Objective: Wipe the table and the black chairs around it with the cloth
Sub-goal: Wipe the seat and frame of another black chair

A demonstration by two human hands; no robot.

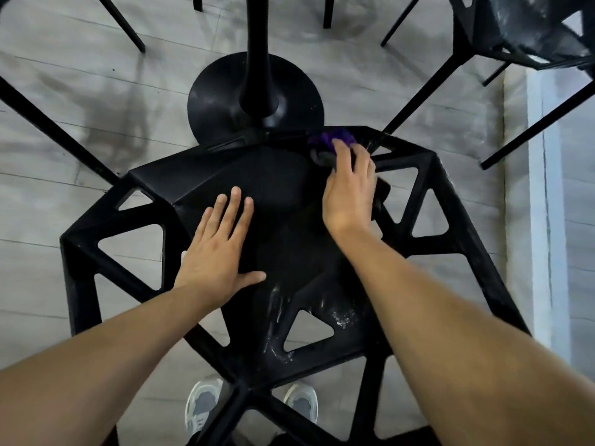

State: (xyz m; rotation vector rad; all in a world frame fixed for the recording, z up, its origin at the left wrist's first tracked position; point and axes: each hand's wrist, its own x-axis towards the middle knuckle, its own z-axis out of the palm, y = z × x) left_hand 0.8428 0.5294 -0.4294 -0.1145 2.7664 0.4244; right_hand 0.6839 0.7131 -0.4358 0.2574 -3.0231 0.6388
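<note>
**Cloth at the far corner of the chair seat, table pedestal close behind**

The black chair (283, 268) stands right under the person, its back rail nearest them and the seat running away toward the table pedestal (222, 101). The round foot of that pedestal sits just beyond the seat's far edge, so there is little room past that rim. On the left, a slanted chair leg (48, 127) comes down to the seat's left corner. On the right, two more slanted legs (418, 91) of a second chair (521, 24) land near the far right corner. Open grey plank floor (80, 91) shows to the left, and a pale strip runs along the right side.

The left hand (219, 252) lies flat on the middle of the seat, fingers straight and spread, thumb out to the side, holding nothing. The right hand (349, 191) reaches to the far right corner of the seat, its fingers bent down over the bunched cloth (331, 138), pressing it against the rim.

The cloth is purple with a darker fold under the fingers. The seat looks matt black and angular, its sides and back cut into triangles. White smears (344, 317) mark the back near the person, and the second chair carries similar pale streaks. Two grey shoes (204, 407) show through the cutouts below.
</note>
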